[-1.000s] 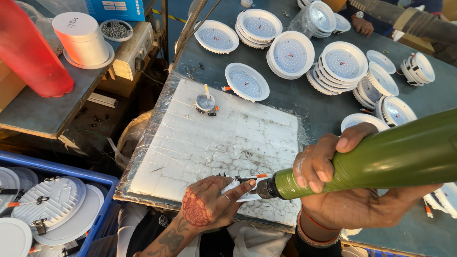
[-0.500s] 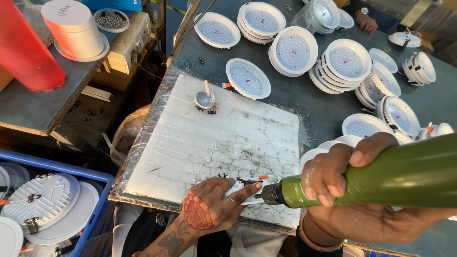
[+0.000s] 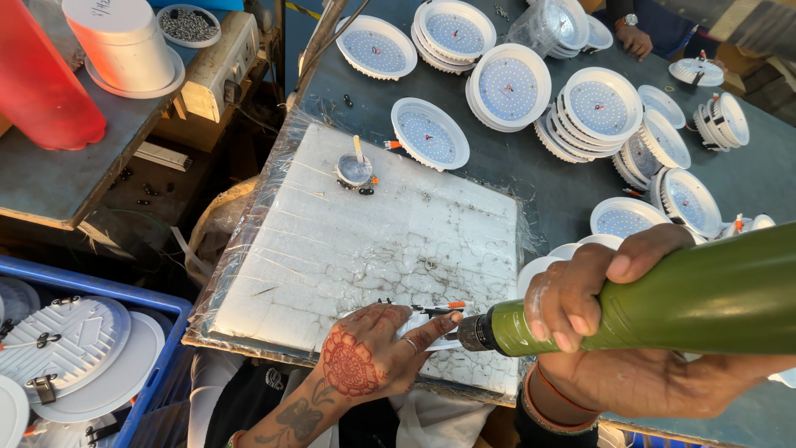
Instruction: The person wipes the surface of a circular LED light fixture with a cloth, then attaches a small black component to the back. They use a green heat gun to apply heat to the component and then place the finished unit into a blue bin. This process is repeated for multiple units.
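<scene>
Driving a screw, by the look of it: right hand [image 3: 613, 323] wrapped tight round a green electric screwdriver [image 3: 663, 299] at lower right of the frame, tip meeting a small part with orange and black wires [image 3: 435, 314] at bottom centre. Left hand [image 3: 373, 357] pressed flat over that part, fingers spread, pinning it to the white foam board [image 3: 356, 241]. Next, probably: keeping the bit square and the part steady. Stacked round white lamp discs [image 3: 597, 108] at upper right; blue crate [image 3: 99, 290] at lower left.
</scene>
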A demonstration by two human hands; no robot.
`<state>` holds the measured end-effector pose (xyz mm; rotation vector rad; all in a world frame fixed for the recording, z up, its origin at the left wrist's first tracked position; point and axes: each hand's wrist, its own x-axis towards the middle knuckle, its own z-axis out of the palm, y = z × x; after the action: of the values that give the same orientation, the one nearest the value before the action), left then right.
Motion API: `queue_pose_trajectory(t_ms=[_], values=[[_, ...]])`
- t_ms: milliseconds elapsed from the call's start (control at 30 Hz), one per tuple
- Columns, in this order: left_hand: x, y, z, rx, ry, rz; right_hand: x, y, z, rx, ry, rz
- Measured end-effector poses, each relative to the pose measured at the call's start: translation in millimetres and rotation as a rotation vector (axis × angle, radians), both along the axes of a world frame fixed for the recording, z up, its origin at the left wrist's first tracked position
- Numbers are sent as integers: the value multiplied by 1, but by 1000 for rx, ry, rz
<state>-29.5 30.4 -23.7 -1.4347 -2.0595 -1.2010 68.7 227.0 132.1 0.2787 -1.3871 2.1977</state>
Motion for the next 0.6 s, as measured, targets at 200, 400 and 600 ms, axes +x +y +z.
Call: queue_pose_trajectory(t_ms=[200,400,600], values=[[-1,0,0,-14,-28,-8,3,0,-1,-36,-18,18],[-2,1,5,-35,-44,-37,17,12,-2,38,-138,9],[-6,-3,9,-71,-65,-56,19,28,-13,54,-136,105]])
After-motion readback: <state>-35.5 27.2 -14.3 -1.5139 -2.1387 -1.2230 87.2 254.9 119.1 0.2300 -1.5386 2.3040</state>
